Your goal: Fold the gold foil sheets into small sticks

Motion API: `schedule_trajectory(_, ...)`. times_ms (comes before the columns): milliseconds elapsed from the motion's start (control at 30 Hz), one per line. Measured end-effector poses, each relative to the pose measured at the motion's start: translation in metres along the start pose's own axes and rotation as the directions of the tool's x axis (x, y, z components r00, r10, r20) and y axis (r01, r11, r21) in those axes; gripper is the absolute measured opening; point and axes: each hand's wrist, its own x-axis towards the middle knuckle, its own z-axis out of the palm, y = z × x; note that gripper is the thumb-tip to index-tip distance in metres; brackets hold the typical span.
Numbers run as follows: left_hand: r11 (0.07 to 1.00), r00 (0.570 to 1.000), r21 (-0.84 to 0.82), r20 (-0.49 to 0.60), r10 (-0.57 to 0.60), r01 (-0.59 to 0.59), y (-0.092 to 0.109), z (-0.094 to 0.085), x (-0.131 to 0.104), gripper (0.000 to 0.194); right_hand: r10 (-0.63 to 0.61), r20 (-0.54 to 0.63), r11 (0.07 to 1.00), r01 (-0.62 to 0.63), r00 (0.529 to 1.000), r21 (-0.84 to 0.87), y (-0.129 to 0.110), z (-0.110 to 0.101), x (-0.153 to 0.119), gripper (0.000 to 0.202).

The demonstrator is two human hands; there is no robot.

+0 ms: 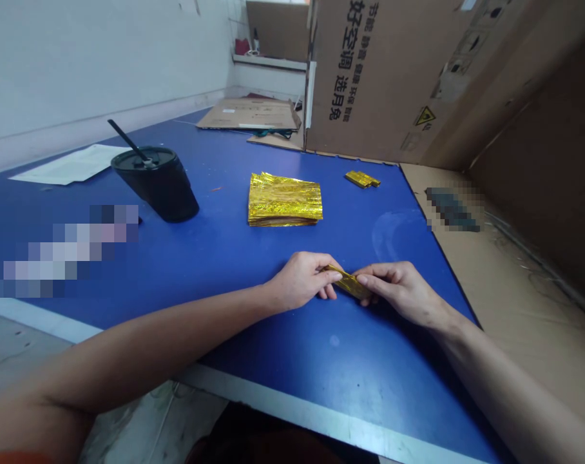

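A narrow folded strip of gold foil paper is stretched between my two hands, just above the blue table. My left hand pinches its left end between thumb and fingers. At the other end, my right hand grips it the same way, some fingertips tucked behind it. Beyond my hands lies a thick stack of gold foil sheets. Farther right sits a small pile of folded gold strips.
A black tumbler with a straw stands at the left, near a white sheet of paper. A blurred-out item lies closer. Tall cardboard walls the back right, and another blurred object rests on flat cardboard.
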Motion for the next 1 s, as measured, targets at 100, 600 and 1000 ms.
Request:
schedule_trajectory(100, 0.999, 0.999, -0.028, 0.012, -0.032, 0.032, 0.004, 0.002, -0.002, 0.011, 0.011, 0.027, 1.000, -0.011, 1.000, 0.013, -0.002, 0.001, -0.001, 0.030)
schedule_trajectory(600, 0.993, 0.999, 0.118, -0.040, 0.015, -0.010, -0.004, 0.009, -0.005, 0.011, 0.047, 0.038, 0.993, -0.051, 0.998, 0.104, 0.002, 0.011, 0.001, 0.020)
schedule_trajectory(1000, 0.985, 0.989, 0.170, -0.147, 0.012, 0.014, -0.001, 0.011, -0.005, 0.008, -0.006, 0.086, 0.998, 0.001, 0.996, 0.065, 0.001, 0.013, -0.001, 0.030)
